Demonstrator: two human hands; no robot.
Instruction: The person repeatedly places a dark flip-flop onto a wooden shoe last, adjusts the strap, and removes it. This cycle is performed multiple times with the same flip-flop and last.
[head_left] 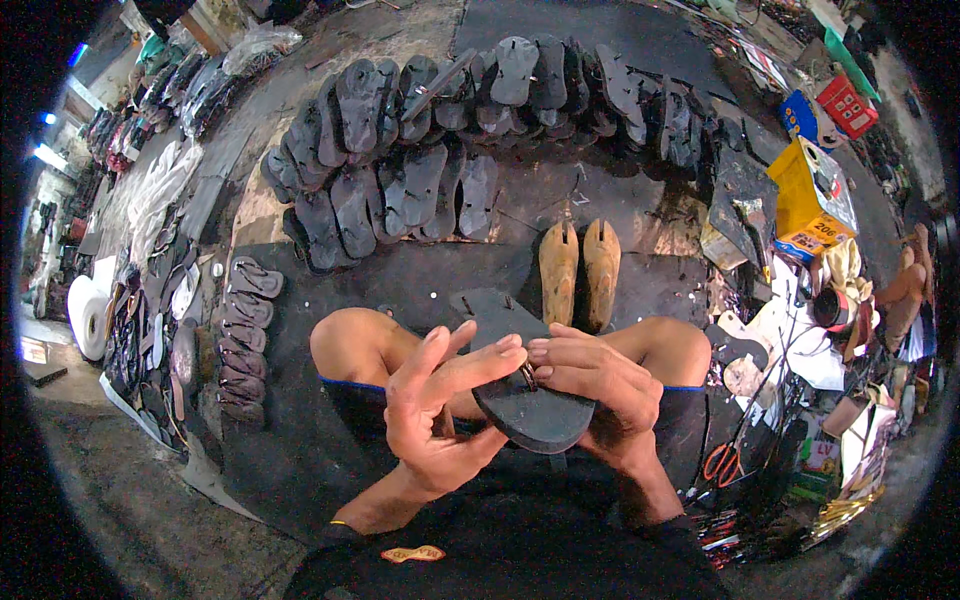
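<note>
Over my lap lies a black sandal sole (540,418), its rounded end toward me and its other end pointing away to the left. My left hand (435,405) grips the left edge, thumb low against the sole and index finger reaching to a small dark strap piece (527,376) on the upper face. From the right my right hand (600,385) holds the sole, its fingertips pinching by that same strap piece. Both hands' fingertips nearly meet there. Just beyond the sole, two wooden shoe lasts (559,275) stand side by side on the dark mat.
Many black soles (395,190) are spread in rows ahead. Finished dark sandals (245,335) line up at the left, near a white roll (88,315). On the right are orange-handled scissors (722,465), a yellow box (812,195), a red box (848,107) and scattered scraps.
</note>
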